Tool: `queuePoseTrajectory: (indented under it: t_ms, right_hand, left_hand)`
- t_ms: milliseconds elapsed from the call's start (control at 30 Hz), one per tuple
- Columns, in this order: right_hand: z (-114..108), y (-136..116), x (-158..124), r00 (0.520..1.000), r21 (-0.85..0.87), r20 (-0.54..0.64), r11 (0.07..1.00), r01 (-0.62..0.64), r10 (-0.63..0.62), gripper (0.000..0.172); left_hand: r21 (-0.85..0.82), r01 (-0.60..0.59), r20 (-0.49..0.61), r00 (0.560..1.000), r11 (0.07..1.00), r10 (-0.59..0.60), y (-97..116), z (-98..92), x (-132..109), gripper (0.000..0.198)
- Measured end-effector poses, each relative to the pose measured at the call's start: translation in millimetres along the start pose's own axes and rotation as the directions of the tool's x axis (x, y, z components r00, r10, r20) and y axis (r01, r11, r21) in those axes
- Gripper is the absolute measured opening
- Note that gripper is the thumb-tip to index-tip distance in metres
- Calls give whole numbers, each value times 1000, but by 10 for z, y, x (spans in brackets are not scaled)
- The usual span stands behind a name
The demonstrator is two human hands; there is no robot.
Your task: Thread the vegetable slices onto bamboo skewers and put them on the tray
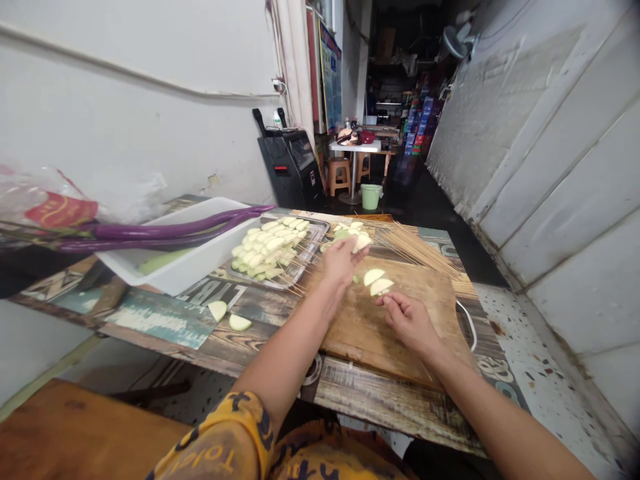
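In the head view, my left hand [343,261] is closed in a pinch on a pale green vegetable slice [362,241], above the far left part of the wooden cutting board [415,343]. My right hand [407,319] is closed too, its fingertips pinching the end of a thin skewer mostly hidden by two half-round slices [381,287] that appear threaded on it. More cut slices [347,231] lie just beyond my left hand. Left of the board, a metal tray [320,235] carries a stack of loaded skewers [273,245], sticks pointing toward me.
Bare bamboo skewers [425,250] lie along the board's far right side. A white bin [170,283] at left holds long purple eggplants [165,230] and a pale green vegetable. Two loose slices [240,323] rest on the patterned table. A black speaker [293,170] stands beyond.
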State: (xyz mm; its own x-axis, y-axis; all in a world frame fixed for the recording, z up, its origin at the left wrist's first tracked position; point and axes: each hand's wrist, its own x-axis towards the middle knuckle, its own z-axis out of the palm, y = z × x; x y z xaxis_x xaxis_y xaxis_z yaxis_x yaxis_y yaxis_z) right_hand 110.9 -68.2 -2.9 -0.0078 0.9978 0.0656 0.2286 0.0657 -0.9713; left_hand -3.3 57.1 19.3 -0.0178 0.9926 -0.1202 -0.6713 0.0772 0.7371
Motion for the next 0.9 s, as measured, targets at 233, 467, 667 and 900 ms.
queuePoseTrajectory:
  t_ms: [233,467,667,900]
  right_hand:
    - [-14,-49,6,1000,-21,-21,1000,-4,3,33]
    - [-27,-41,7,1000,-62,-13,998,28,-29,34]
    - [-5,-40,-13,1000,-13,15,1000,2,-2,35]
    - [4,-38,-13,1000,10,4,1000,-8,8,35]
  left_hand:
    - [-44,9,24,1000,999,-8,13,-2,-18,6]
    - [-58,12,-11,1000,998,-12,-22,-25,19,4]
    - [-94,18,-60,998,995,-24,3,-9,4,4]
    - [-68,11,-48,999,998,-14,-1,-17,13,3]
